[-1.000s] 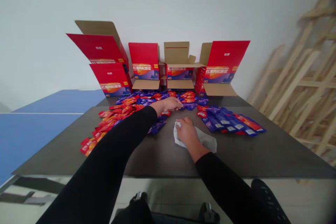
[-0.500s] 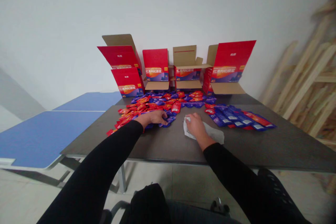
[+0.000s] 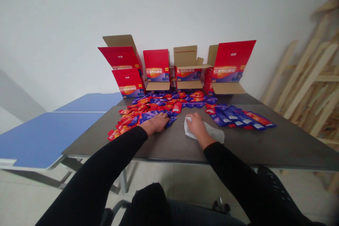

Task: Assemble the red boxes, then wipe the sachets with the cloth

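Note:
My left hand (image 3: pixel 158 122) is palm down at the right end of the pouch pile. Its fingers curl over a purple pouch (image 3: pixel 150 115), with their tips partly hidden. Another purple pouch (image 3: pixel 171 121) lies just right of those fingers. The pile of red and purple pouches (image 3: pixel 127 119) spreads leftward and back towards the boxes. My right hand (image 3: pixel 196 125) is closed on a crumpled white cloth (image 3: pixel 215 134), which rests on the dark tabletop and trails out to the right beneath my wrist.
Overlapping purple and red pouches (image 3: pixel 238 117) lie at the right. Along the wall stand red cartons (image 3: pixel 129 84), several with raised flaps, including a large opened carton (image 3: pixel 233 65). A blue table (image 3: pixel 53 134) adjoins on the left. Wooden slats (image 3: pixel 304 81) lean at far right.
My left hand has drawn slightly towards me and turned, uncovering more of the purple pouch beside it. My right hand stays on the cloth.

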A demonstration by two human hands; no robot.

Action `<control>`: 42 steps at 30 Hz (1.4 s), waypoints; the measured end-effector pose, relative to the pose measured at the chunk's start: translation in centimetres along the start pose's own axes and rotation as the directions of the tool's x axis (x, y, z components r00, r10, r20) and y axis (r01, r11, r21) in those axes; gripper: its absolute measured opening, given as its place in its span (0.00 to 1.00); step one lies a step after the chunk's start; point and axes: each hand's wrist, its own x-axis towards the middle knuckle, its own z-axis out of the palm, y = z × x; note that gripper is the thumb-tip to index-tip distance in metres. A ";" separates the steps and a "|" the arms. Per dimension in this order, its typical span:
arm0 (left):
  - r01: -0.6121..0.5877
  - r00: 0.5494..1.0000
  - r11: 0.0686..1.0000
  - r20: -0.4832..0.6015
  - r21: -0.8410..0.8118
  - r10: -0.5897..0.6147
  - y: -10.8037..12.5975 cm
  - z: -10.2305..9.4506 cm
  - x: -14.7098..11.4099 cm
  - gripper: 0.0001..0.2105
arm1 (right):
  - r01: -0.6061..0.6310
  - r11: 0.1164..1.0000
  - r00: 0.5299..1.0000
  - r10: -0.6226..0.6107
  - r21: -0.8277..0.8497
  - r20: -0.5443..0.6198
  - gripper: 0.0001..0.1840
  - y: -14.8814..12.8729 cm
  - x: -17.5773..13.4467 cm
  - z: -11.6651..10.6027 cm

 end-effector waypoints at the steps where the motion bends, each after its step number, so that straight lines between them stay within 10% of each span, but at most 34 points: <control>1: -0.012 1.000 1.000 -0.016 -0.002 0.012 -0.1 0.3 0.1 0.27 | 0.000 1.000 1.000 0.000 -0.003 -0.002 0.13 0.0 0.0 0.1; 15: -0.181 0.981 0.978 -0.087 -0.104 0.172 -1.1 -0.3 -0.5 0.18 | -0.015 1.000 0.999 0.015 -0.014 0.028 0.14 -0.1 0.1 -0.2; 26: 0.253 0.915 0.884 -0.200 -0.392 -0.351 0.6 -8.3 0.2 0.20 | -0.022 1.000 0.999 0.023 -0.015 0.041 0.15 -0.4 0.0 -0.6; 37: -0.088 0.883 0.536 -0.315 -0.840 -0.348 2.1 -2.6 2.3 0.06 | 0.013 1.000 1.000 -0.013 0.013 -0.018 0.14 0.1 0.0 -0.1; 42: -0.069 0.846 0.416 -0.274 -0.907 -0.457 2.4 -0.5 2.4 0.26 | -0.015 1.000 1.000 0.015 0.016 0.010 0.14 0.0 0.0 -0.3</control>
